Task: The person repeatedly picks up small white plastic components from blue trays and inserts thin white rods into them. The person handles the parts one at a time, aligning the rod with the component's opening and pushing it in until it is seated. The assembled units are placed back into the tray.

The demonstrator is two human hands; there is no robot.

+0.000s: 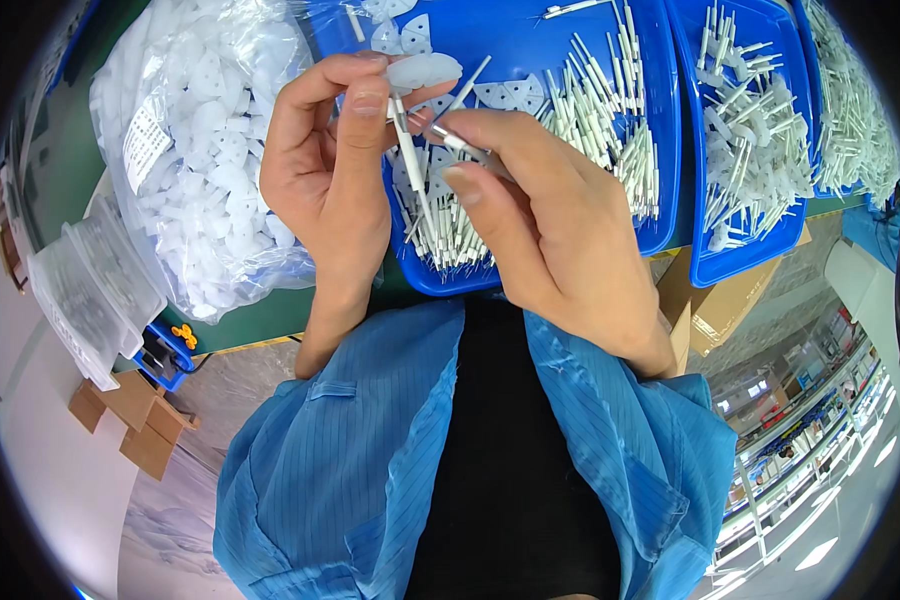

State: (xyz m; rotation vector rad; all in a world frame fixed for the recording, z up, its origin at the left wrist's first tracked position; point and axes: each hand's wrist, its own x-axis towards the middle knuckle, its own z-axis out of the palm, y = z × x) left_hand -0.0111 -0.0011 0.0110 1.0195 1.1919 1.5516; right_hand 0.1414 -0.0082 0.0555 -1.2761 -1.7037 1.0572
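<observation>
Holding a white disc (423, 70) and a stick (410, 150), left hand (325, 160) meets right hand (550, 215), pinching a pin (460, 143).
Both hover over the tray's (660, 120) near rim, bag (200, 140) close left.

Two bare hands, the left hand (325, 170) and the right hand (560, 225), with short trimmed nails and no gloves or rings. Below them, a blue finely striped work coat (340, 470) hangs open over a black top (505, 470).

One head-worn fisheye view looks steeply down from just above the person's chest, close over both hands, facing the blue trays (660, 150) on the table (260, 315) ahead; straight edges curve near the dark rim.
</observation>
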